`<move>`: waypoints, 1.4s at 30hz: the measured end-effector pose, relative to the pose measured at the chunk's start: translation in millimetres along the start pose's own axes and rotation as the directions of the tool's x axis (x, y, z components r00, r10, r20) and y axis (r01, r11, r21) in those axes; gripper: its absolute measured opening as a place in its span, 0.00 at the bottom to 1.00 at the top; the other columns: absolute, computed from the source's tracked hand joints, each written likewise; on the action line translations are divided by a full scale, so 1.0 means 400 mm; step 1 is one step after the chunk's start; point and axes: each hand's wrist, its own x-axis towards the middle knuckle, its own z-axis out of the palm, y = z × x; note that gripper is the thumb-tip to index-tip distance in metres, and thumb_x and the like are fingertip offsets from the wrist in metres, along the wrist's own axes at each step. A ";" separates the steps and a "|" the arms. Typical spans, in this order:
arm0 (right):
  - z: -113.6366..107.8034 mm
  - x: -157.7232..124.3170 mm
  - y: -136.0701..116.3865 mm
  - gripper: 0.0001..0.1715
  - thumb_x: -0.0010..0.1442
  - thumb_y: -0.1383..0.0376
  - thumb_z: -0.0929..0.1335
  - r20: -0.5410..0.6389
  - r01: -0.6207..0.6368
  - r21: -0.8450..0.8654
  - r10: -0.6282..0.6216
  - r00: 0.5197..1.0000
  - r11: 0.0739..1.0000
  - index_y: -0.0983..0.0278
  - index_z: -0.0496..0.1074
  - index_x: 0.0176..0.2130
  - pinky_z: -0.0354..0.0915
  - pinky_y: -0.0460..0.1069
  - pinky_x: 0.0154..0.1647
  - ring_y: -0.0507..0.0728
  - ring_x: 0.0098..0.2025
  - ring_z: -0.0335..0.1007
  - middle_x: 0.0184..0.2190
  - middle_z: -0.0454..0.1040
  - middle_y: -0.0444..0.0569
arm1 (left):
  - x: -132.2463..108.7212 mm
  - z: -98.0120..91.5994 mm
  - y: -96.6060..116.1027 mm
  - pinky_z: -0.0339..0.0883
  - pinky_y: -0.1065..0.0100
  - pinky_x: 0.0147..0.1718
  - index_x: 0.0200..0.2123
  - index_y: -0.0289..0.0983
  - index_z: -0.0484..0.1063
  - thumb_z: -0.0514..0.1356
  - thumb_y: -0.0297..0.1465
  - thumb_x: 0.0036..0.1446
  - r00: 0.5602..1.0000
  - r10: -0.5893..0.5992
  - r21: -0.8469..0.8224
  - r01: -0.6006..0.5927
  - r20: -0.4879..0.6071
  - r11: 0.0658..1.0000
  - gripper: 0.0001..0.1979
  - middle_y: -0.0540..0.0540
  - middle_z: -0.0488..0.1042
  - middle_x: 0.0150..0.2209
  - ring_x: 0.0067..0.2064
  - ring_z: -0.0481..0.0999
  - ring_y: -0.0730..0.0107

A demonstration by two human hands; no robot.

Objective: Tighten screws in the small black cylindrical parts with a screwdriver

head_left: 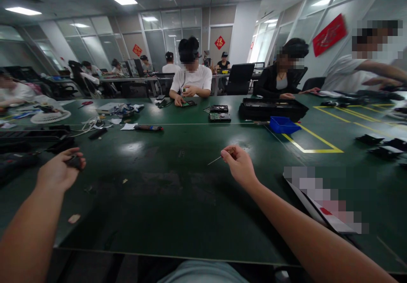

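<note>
My left hand (60,170) is raised over the left side of the table, fingers curled around a small dark object (73,162); its kind does not show. To the right of the middle, my right hand (240,164) pinches a thin pointed metal tool (214,161). The tool's tip points left and slightly down, above the green tabletop, and its handle end is hidden in my fingers. Close beyond my left hand lie dark plastic parts (60,144). A dark cylindrical tool with a red end (149,128) rests beyond, between my hands.
A blue bin (284,125) and a long black tray (273,109) stand at the back right. Circuit boards (220,117) lie near a co-worker opposite. A white-and-grey flat item (318,202) lies beside my right forearm. Small scraps (74,219) dot the green table (165,223).
</note>
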 end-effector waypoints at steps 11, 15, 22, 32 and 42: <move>0.009 0.003 0.012 0.14 0.60 0.53 0.69 -0.010 0.011 0.041 -0.011 1.000 0.999 0.62 0.71 0.36 0.64 0.51 0.33 0.56 0.30 0.68 0.27 0.72 0.45 | -0.297 0.331 -0.049 0.65 0.69 0.32 0.38 0.31 0.73 0.53 0.21 0.41 0.632 -0.122 0.098 0.072 0.765 0.993 0.18 0.46 0.69 0.28 0.32 0.68 0.67; 0.007 0.004 0.012 0.14 0.60 0.53 0.69 -0.024 0.014 0.039 -0.013 1.000 0.999 0.61 0.71 0.36 0.64 0.51 0.34 0.57 0.31 0.69 0.29 0.73 0.46 | -0.446 0.419 -0.043 0.60 0.68 0.34 0.41 0.34 0.74 0.53 0.23 0.46 0.366 -0.159 0.258 -0.239 0.917 0.936 0.18 0.48 0.70 0.29 0.32 0.67 0.68; 0.001 0.001 -0.002 0.15 0.64 0.52 0.65 -0.055 0.056 -0.018 -0.057 0.997 0.998 0.61 0.71 0.38 0.64 0.52 0.35 0.57 0.33 0.71 0.32 0.76 0.48 | -0.605 0.494 -0.068 0.62 0.66 0.36 0.51 0.38 0.71 0.54 0.28 0.53 0.146 -0.172 0.222 -0.483 0.974 0.847 0.20 0.47 0.73 0.38 0.37 0.71 0.66; -0.018 -0.015 -0.055 0.20 0.65 0.52 0.65 -0.059 0.148 -0.312 -0.174 0.983 0.939 0.60 0.67 0.27 0.57 0.50 0.28 0.53 0.24 0.63 0.21 0.68 0.42 | -0.542 0.522 -0.186 0.68 0.62 0.49 0.50 0.39 0.72 0.62 0.26 0.56 0.349 0.122 0.108 -0.572 0.929 0.813 0.17 0.44 0.75 0.48 0.49 0.74 0.62; -0.008 -0.012 -0.036 0.14 0.62 0.55 0.68 -0.076 0.122 0.191 -0.109 0.991 0.974 0.62 0.72 0.41 0.70 0.54 0.38 0.57 0.34 0.76 0.31 0.78 0.49 | -0.476 0.528 -0.220 0.63 0.57 0.57 0.54 0.41 0.75 0.68 0.26 0.52 0.435 0.213 0.128 -0.631 0.875 0.765 0.24 0.44 0.77 0.52 0.53 0.74 0.58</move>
